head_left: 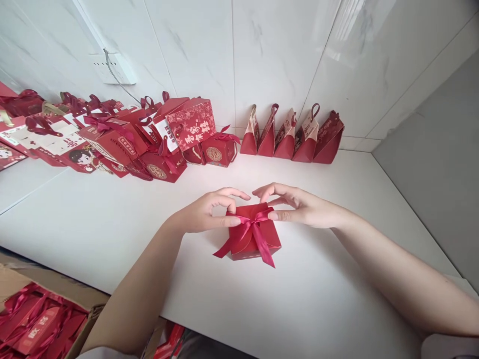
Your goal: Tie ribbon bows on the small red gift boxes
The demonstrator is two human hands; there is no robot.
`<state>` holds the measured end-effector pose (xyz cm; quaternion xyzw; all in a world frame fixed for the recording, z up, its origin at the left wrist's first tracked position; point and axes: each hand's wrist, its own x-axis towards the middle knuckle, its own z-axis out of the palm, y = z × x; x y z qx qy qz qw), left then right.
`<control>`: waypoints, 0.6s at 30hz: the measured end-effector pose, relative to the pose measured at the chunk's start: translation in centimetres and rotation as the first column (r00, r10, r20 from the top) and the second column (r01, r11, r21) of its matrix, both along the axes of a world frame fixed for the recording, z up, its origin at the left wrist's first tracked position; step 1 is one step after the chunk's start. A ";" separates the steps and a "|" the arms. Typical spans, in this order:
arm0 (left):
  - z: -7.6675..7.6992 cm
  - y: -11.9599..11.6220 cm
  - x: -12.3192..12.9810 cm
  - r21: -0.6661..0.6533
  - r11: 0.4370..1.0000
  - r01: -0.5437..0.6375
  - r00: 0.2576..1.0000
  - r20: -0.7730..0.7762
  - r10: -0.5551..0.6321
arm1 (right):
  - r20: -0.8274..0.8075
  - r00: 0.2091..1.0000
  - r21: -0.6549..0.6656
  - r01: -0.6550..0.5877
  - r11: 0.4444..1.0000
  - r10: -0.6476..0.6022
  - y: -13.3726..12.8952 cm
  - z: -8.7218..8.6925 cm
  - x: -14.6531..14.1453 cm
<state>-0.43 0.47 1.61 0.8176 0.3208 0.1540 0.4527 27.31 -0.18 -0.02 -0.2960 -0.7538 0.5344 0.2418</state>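
Head view — left hand [209,212] and right hand [297,205] pinch ribbon [254,222] atop a red box [270,234].

Two hands [204,212] [303,207], one box [270,235] between, five lined-up boxes [284,143] (heap [136,130] uncountable)

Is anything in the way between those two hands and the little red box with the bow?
Nothing visible. The left hand and right hand are at the ribbon bow on the red box; the five upright boxes stand farther back, by the wall.

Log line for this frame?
left hand: at ribbon bow, left side | right hand: at bow, right side | red gift box: on white tabletop
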 end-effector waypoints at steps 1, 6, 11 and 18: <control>-0.1 0.0 0.0 -0.003 1.000 -0.007 1.000 0.013 0.007 | 0.017 1.000 0.001 -0.007 1.000 0.007 0.0 -0.1 0.0; -0.5 0.1 0.2 0.040 0.997 -0.070 0.996 0.062 0.068 | 0.043 0.998 -0.039 -0.040 0.998 0.042 0.0 0.1 0.1; -0.3 0.2 0.2 0.060 0.997 -0.037 0.997 0.067 0.033 | -0.025 0.999 -0.047 -0.029 0.998 0.028 0.1 0.0 0.0; -0.1 -0.1 0.3 0.059 0.998 0.005 1.000 0.021 -0.006 | 0.000 1.000 0.009 -0.004 1.000 0.004 -0.3 0.1 -0.2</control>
